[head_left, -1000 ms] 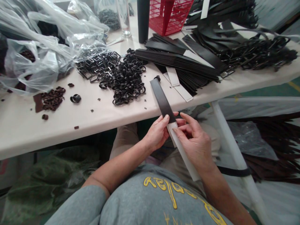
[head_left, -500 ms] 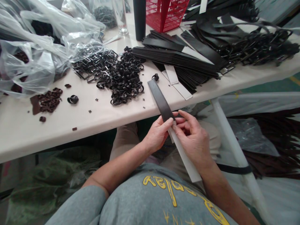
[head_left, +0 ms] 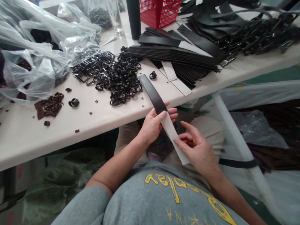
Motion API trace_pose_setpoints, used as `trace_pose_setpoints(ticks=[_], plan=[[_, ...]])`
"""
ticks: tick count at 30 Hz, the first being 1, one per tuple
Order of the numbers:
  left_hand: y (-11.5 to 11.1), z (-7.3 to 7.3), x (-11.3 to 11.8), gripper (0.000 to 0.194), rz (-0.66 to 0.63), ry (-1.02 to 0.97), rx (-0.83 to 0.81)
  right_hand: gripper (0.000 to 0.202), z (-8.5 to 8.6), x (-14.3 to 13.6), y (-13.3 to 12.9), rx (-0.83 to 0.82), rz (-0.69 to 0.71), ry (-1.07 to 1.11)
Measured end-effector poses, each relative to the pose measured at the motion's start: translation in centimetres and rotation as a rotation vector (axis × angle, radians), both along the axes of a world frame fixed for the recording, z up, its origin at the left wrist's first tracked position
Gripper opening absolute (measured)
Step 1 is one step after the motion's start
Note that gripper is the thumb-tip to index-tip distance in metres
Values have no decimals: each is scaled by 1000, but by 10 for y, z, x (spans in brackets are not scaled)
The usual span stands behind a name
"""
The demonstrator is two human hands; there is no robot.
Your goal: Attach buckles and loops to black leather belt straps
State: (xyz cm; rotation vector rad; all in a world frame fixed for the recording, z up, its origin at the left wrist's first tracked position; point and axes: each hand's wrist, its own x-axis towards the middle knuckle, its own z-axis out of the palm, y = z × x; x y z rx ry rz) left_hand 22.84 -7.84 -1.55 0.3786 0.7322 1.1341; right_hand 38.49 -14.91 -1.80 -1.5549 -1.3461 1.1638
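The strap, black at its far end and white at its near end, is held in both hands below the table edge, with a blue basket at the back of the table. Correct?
Not quite: the head view shows the basket is red. The rest holds.

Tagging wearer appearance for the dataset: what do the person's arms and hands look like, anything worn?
Both hands are bare: no gloves, rings, watch or bands visible on the left hand or right hand. Forearms are bare too. A grey short sleeve shows at the left upper arm, part of a grey T-shirt with yellow lettering on the chest. No cables or markings on the arms.
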Motion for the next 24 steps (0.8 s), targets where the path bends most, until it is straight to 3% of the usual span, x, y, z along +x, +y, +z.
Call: trace_pose_setpoints(ticks=[5, 14, 19, 24], plan=[[4, 0, -5, 48, -21, -9, -18, 67, -14, 6, -13, -174, -4, 131], [5, 7, -10, 46, -77, 15, -71, 66, -26, 17, -9, -249, 13, 126], [5, 8, -9, 42, -112, 49, -33, 59, -27, 18, -5, -290, 35, 152], [7, 7, -9, 40, -68, 33, -33, 59, -21, 18, -12, -258, 15, 153]])
